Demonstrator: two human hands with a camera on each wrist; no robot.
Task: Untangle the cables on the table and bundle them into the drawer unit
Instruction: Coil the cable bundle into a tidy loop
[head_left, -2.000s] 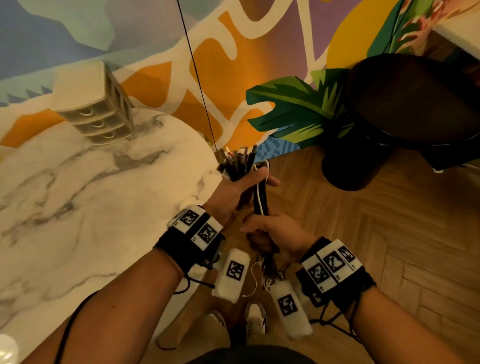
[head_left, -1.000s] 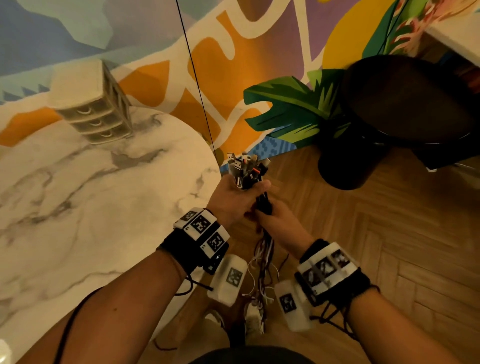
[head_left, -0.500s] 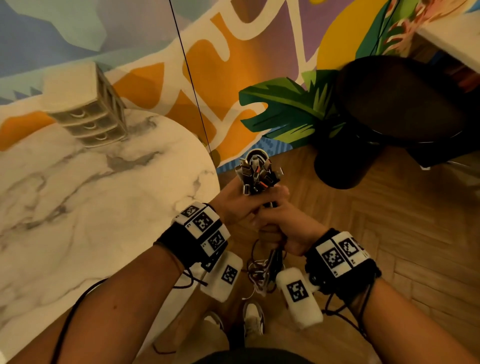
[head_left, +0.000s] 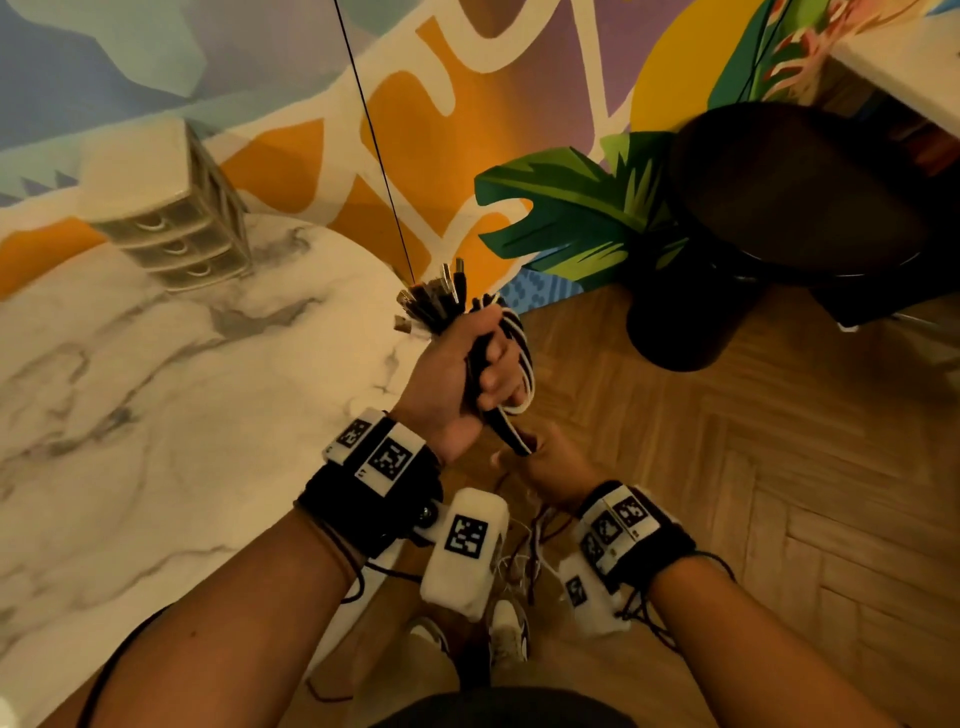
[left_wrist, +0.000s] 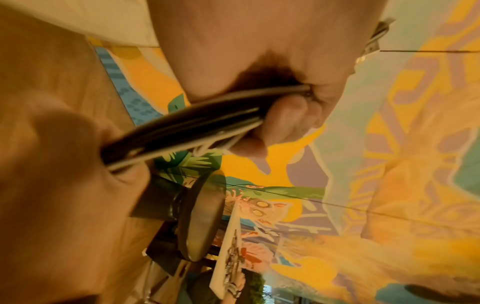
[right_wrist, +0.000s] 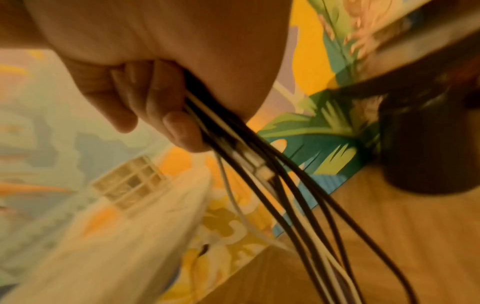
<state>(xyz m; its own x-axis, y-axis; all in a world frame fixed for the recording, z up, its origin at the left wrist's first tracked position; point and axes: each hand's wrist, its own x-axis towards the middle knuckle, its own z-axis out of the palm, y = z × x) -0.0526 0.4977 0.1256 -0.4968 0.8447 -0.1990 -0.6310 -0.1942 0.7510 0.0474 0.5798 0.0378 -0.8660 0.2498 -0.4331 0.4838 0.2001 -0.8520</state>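
Note:
A bundle of black and white cables (head_left: 437, 299) stands off the table's right edge, its plugs fanned out on top. My left hand (head_left: 493, 374) grips the bundle in a fist, and a black-and-white loop (head_left: 523, 353) runs round its fingers. Just below, my right hand (head_left: 537, 460) grips the same cables. Their loose ends (head_left: 524, 564) hang toward the floor between my wrists. The left wrist view shows the strands (left_wrist: 194, 123) taut between both fists. In the right wrist view the cables (right_wrist: 259, 174) spread out below my curled fingers (right_wrist: 179, 133). The beige drawer unit (head_left: 171, 218) stands at the table's far edge, drawers shut.
The round marble table (head_left: 156, 415) fills the left. Right of it is wooden herringbone floor (head_left: 753, 493) with a dark round stool (head_left: 779, 208) by the painted wall. A thin black cord (head_left: 374, 145) hangs down near the plugs. My shoes (head_left: 506, 631) are below.
My left hand has tilted the plug end toward the table, and a loop of cable now lies round its fingers. My right hand has slid lower along the strands.

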